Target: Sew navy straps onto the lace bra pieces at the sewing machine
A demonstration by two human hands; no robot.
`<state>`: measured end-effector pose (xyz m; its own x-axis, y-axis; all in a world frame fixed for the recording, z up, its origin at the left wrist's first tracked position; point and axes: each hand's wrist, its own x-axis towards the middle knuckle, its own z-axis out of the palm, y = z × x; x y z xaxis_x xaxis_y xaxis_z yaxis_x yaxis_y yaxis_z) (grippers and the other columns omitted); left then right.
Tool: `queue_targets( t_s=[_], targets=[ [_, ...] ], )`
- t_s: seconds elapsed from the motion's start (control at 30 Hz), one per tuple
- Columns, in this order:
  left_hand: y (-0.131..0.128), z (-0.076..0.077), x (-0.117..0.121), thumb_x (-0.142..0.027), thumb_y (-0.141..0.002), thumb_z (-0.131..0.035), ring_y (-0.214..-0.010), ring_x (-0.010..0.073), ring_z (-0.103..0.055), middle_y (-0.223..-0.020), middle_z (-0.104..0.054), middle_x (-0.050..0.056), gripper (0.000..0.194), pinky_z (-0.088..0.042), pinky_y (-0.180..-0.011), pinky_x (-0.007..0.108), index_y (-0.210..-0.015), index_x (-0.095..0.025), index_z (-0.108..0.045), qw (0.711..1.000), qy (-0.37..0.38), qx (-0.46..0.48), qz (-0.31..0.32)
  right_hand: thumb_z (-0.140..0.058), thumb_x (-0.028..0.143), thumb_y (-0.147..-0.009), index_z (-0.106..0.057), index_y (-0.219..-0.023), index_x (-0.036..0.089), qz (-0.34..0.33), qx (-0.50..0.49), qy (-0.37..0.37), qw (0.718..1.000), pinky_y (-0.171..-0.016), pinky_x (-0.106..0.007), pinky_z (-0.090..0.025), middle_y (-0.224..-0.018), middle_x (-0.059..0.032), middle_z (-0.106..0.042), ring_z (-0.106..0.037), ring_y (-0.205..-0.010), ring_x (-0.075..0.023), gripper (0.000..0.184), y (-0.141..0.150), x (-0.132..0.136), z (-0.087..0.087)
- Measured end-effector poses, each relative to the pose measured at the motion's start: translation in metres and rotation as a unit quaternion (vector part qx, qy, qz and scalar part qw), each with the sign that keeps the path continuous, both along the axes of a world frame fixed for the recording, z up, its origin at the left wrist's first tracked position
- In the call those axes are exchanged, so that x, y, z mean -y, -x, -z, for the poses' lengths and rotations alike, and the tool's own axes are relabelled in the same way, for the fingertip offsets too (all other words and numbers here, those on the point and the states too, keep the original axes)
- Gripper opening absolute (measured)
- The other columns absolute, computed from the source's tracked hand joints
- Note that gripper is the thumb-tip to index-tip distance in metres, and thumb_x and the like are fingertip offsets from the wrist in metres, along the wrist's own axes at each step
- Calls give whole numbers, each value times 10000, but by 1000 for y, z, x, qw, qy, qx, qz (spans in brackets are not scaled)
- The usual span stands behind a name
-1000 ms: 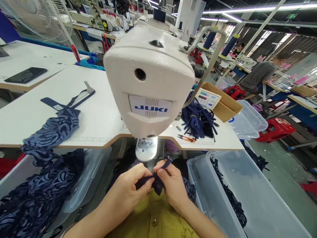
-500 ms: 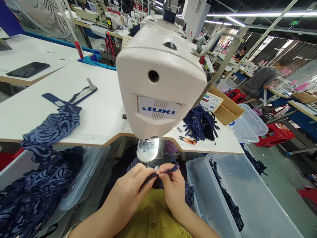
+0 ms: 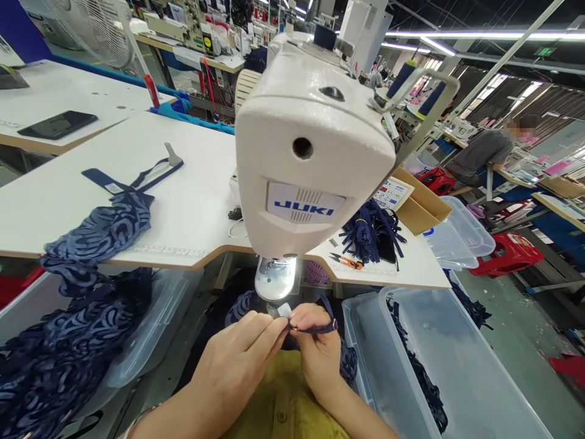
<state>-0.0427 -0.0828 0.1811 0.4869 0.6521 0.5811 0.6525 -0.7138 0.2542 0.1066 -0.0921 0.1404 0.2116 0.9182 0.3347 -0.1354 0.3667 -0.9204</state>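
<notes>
L hand (image 3: 242, 356) & R hand (image 3: 319, 353), both nearly closed, are pinching navy strap (image 3: 321, 330), lower ctr of frame; white tag (image 3: 284, 310) is poking up betw them, sewing machine (image 3: 311, 140) standing upper ctr

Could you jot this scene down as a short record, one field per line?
Left hand: pinching a navy strap
Right hand: close beside it, gripping the same strap
Straight ahead: white JUKI sewing machine
Table, left side: patterned blue garment piece, partly hanging over the edge
Table, right side: bundle of navy strips, orange-handled snips
Left bin: dark patterned pieces
Right bin: dark material
</notes>
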Motion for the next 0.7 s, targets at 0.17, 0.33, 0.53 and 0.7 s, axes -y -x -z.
queue_targets(
  t_s=[0.17, 0.33, 0.53, 0.7],
  targets=[
    [4, 3, 0, -222, -951, -432, -673, 108, -574, -780, -595, -2, 186, -461, -618, 203, -1061, -196, -580, 999, 45, -13, -4, -644, 208, -849, -626, -814, 259, -20, 12, -3, 1000, -685, -299, -493, -750, -2, -626, -606, -736, -161, 64, -2, -1, -2],
    [9, -4, -7, -282, -962, -396, -641, 86, -573, -772, -572, -15, 224, -451, -580, 170, -1007, -230, -609, 989, 150, 12, 10, -650, 239, -827, -635, -801, 232, -37, 85, 77, 993, -684, -279, -469, -781, -8, -640, -594, -737, -156, 31, -9, -2, -12],
    [12, -20, -24, -290, -964, -363, -672, 91, -596, -817, -585, -12, 269, -474, -608, 177, -915, -238, -622, 971, 239, -8, 6, -635, 311, -830, -631, -858, 224, -76, 163, 196, 964, -654, -258, -449, -766, 19, -627, -559, -681, -141, 92, -11, -21, -31],
    [12, -16, -40, -280, -965, -364, -887, 177, -606, -951, -636, 54, 274, -502, -802, 299, -1054, -182, -604, 996, 32, -58, -56, -563, 262, -875, -594, -911, 229, -30, 265, 127, 955, -701, -265, -443, -835, 3, -626, -566, -748, -151, 58, -4, -41, -35]
  ],
)
